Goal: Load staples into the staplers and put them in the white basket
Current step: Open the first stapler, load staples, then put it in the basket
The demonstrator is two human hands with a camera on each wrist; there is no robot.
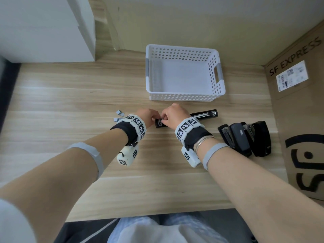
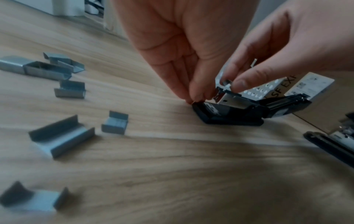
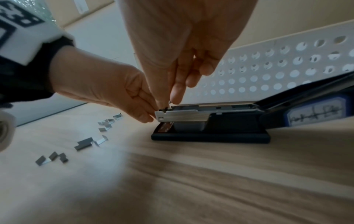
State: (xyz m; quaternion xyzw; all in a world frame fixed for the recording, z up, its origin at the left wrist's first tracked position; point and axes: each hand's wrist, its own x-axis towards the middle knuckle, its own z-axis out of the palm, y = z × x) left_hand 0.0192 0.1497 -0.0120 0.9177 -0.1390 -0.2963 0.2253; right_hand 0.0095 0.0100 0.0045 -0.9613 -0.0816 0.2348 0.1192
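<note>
A black stapler (image 1: pixel 204 114) lies swung open on the wooden table, just in front of the white basket (image 1: pixel 182 97), which holds nothing. Its steel magazine (image 3: pixel 184 113) faces up. My left hand (image 2: pixel 195 98) pinches the magazine's front end and steadies it. My right hand (image 3: pixel 168 101) comes down from above, its thumb and forefinger pinching a small metal piece, seemingly a short staple strip (image 2: pixel 227 82), at the mouth of the magazine. Several loose staple strips (image 2: pixel 63 134) lie on the table to the left of my hands.
Three more black staplers (image 1: pixel 245 139) lie in a heap at the right, against a big cardboard box (image 1: pixel 301 120). A white cabinet (image 1: pixel 43 28) stands at the back left. The table's near edge runs just above my lap.
</note>
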